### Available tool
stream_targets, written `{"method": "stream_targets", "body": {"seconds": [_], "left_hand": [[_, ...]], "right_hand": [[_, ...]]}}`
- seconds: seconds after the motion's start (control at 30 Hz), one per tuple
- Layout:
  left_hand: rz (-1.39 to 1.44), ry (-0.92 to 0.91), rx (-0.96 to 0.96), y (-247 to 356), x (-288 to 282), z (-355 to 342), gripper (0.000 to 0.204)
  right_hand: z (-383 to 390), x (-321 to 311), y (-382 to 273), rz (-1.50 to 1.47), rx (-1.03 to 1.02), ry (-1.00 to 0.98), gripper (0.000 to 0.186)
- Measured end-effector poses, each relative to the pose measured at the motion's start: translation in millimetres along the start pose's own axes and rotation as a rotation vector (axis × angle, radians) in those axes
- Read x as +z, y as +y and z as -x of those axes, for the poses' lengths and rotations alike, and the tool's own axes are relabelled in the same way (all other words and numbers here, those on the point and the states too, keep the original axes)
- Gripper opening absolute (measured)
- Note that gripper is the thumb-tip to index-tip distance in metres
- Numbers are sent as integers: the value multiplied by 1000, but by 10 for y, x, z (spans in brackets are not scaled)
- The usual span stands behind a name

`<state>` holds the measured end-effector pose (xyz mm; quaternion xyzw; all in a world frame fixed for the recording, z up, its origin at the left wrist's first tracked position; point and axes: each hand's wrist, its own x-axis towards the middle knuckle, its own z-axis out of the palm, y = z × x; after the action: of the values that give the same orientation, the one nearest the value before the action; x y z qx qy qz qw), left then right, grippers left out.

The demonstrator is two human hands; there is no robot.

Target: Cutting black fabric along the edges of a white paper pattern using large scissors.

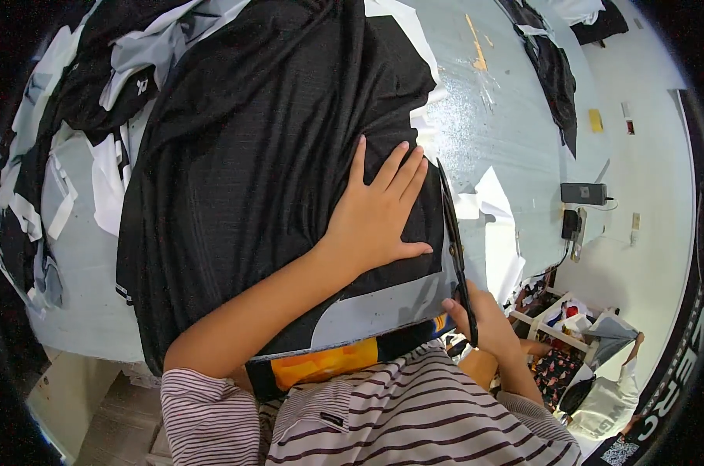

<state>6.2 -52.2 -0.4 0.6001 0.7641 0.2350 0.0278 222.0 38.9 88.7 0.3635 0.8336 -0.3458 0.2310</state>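
Observation:
A large piece of black fabric (pixel 243 155) lies spread over the table, with soft folds running along its length. My left hand (pixel 381 202) rests flat on it near its right edge, fingers spread and thumb out. Dark long-bladed scissors (pixel 453 233) are in my right hand (pixel 485 317), which grips their handles at the near table edge. The blades point away from me, just beside the cloth's right edge; whether any cloth lies between them I cannot tell. White material (pixel 423 128) shows along the far right border of the black fabric.
White scraps (pixel 501 233) lie right of the scissors. Black, grey and white pieces (pixel 134 70) are heaped at the far left. A black strip (pixel 552 85) lies at the far right. A dark box with a cable (pixel 583 193) is by the wall. Another person (pixel 604 400) is at lower right.

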Motion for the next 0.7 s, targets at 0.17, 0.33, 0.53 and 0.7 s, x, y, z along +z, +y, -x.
{"method": "stream_targets", "body": {"seconds": [0.17, 0.33, 0.53, 0.7], "left_hand": [[9, 23, 2, -1, 15, 3, 101], [4, 56, 5, 0, 24, 13, 99], [9, 7, -3, -1, 26, 10, 101], [17, 57, 6, -14, 25, 18, 100]], "right_hand": [[-15, 30, -35, -16, 10, 68, 44], [-11, 89, 71, -41, -1, 69, 42], [2, 31, 109, -110, 32, 16, 44], [-19, -17, -62, -71, 80, -28, 47]]}}
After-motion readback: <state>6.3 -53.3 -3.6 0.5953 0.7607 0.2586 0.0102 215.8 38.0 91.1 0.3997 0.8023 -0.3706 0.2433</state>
